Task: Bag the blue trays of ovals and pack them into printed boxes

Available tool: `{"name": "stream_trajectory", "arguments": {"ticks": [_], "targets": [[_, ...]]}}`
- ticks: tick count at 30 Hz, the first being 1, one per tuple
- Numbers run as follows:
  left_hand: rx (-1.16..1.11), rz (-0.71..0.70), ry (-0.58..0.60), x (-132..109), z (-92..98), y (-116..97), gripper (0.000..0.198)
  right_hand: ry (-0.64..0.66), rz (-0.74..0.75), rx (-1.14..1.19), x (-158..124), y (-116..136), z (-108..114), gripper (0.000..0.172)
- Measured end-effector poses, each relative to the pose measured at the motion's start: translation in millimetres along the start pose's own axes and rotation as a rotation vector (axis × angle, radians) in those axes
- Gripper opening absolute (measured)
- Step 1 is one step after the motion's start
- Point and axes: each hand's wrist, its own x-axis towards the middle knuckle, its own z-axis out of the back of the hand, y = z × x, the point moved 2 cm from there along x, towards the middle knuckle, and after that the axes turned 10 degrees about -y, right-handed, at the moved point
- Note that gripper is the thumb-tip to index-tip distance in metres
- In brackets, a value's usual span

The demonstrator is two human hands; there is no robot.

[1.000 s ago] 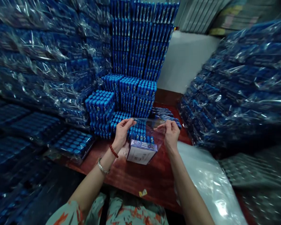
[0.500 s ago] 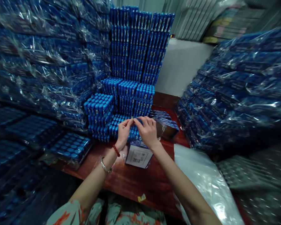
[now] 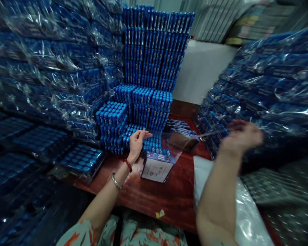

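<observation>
A box (image 3: 157, 169) with a white printed front and purple top stands on the table inside a clear plastic bag (image 3: 178, 155). My left hand (image 3: 137, 143), wearing a red bead bracelet and a silver bangle, pinches the bag's upper edge at the left. Out to the right, my right hand (image 3: 242, 138) is raised and blurred by motion. A thin pale strip (image 3: 212, 133) stretches from near the bag to its fingers, which look closed on it. Just behind the box are rows of blue-capped pens (image 3: 154, 141).
Tall stacks of blue pens (image 3: 156, 51) rise at the back. Plastic-wrapped packs tower at left (image 3: 53, 65) and right (image 3: 277, 82). A brown carton (image 3: 183, 140) holds flat packets. Clear plastic sheets (image 3: 248, 212) lie at the right; a yellow scrap (image 3: 159, 214) is near the front edge.
My right hand has swung far to the right, away from my left hand, with a thin strip trailing from it. My left hand stays at the bag's edge.
</observation>
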Motion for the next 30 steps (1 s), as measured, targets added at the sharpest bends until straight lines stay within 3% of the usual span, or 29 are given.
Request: {"name": "stream_trajectory", "arguments": {"ticks": [2,3,5,7,9,11,13,15,19,22,24,26,30], "targets": [[-0.047,0.018,0.004,1.7,2.6,1.4,0.031,-0.132,-0.175,0.222,25.2,5.0,55.6,0.014],[-0.062,0.026,0.013,2.3,2.6,2.1,0.032,-0.134,-0.244,0.322,23.9,14.1,80.9,0.01],[-0.081,0.033,0.034,2.6,0.6,3.4,0.032,0.124,-0.295,0.323,-6.5,41.0,114.3,0.009],[-0.087,0.031,0.047,2.4,-2.4,4.4,0.032,0.656,-0.26,0.221,-68.0,66.3,119.7,0.028],[-0.086,0.027,0.061,1.9,-4.6,4.9,0.031,1.077,-0.021,-0.025,-139.4,76.6,106.8,0.022],[-0.086,0.031,0.081,0.8,-4.7,4.4,0.031,1.197,0.334,-0.21,-198.5,70.9,85.8,0.033],[-0.073,0.033,0.114,-2.1,-1.8,2.4,0.03,1.184,0.569,-0.371,-237.2,53.9,65.1,0.053],[-0.015,0.013,0.165,-8.5,4.3,-0.9,0.028,1.124,0.653,-0.506,-255.0,36.2,50.0,0.063],[0.269,-0.094,0.337,-35.7,23.6,-2.5,0.027,1.077,0.615,-0.627,-255.5,20.0,37.0,0.065],[0.433,-0.179,0.532,-60.1,38.8,6.4,0.027,1.073,0.526,-0.535,-249.7,18.0,38.5,0.063],[0.48,-0.278,0.606,-69.9,47.5,14.3,0.026,1.056,0.402,-0.335,-247.0,16.2,45.5,0.057],[0.497,-0.409,0.638,-72.8,53.8,20.7,0.023,0.941,0.169,-0.103,-242.6,13.2,56.4,0.049],[0.505,-0.586,0.744,-69.4,59.6,27.9,0.022,0.34,-0.448,0.119,-222.4,6.2,74.1,0.022]]}}
